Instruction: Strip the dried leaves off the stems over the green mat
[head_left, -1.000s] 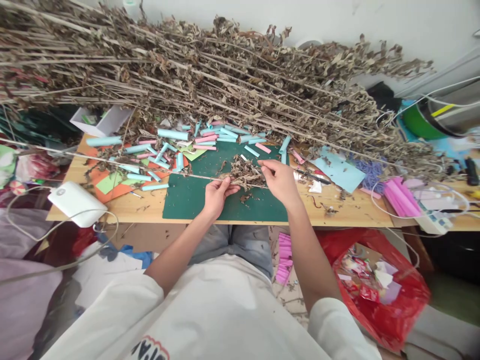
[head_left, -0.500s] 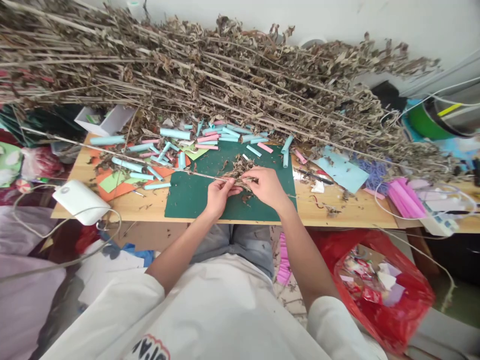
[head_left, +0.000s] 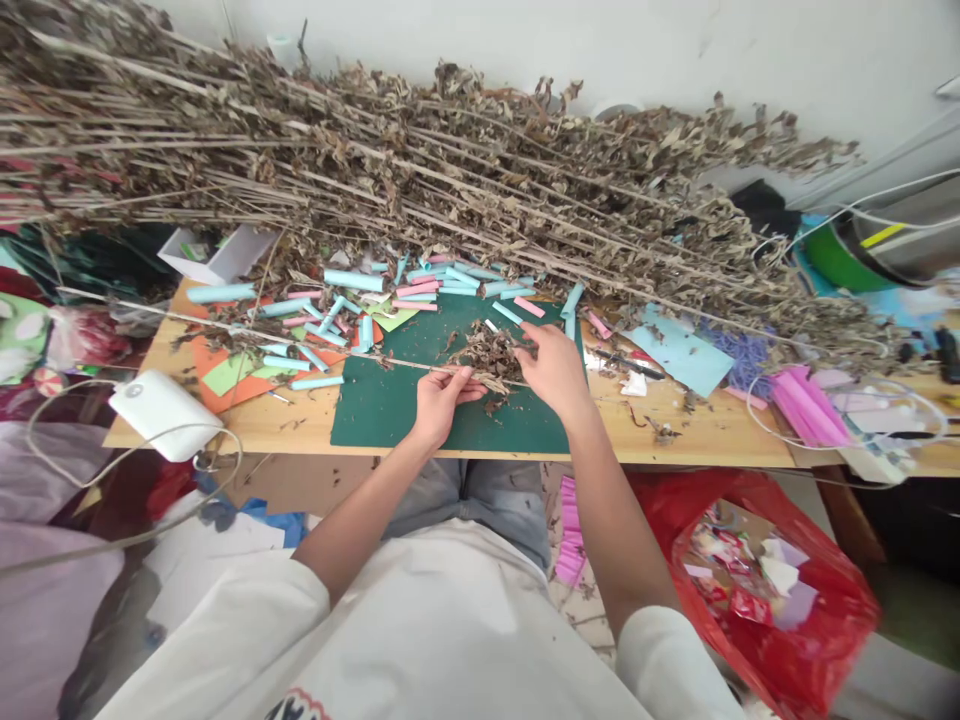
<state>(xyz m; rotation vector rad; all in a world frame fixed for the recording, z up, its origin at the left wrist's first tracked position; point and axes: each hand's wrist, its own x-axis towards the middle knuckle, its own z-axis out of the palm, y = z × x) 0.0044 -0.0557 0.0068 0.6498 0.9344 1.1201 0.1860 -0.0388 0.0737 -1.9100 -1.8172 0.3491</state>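
Note:
My left hand (head_left: pixel 442 402) pinches a long dried plant stem (head_left: pixel 397 362) between thumb and fingers. The stem stretches from the far left across the dark green cutting mat (head_left: pixel 375 415). Just right of it, my right hand (head_left: pixel 556 372) has its fingers apart, close to the stem's leafy end, with nothing visible in them. A small heap of crumbled dry leaves (head_left: pixel 491 350) lies on the mat between and beyond the hands. Behind the mat are several rolled blue paper tubes (head_left: pixel 354 280) and pink paper tubes (head_left: pixel 420 288).
A large pile of dried leafy stalks (head_left: pixel 450 170) covers the back of the table. At left are a white power bank (head_left: pixel 166 415) with a cable and a white box (head_left: pixel 214 258). Right lie blue paper (head_left: pixel 679 350) and pink crepe paper (head_left: pixel 810 405); below hangs a red bag (head_left: pixel 832 620).
My right hand has moved slightly right, away from my left hand, and its fingers have spread from a pinch at the leaves. The left hand keeps its hold on the stem.

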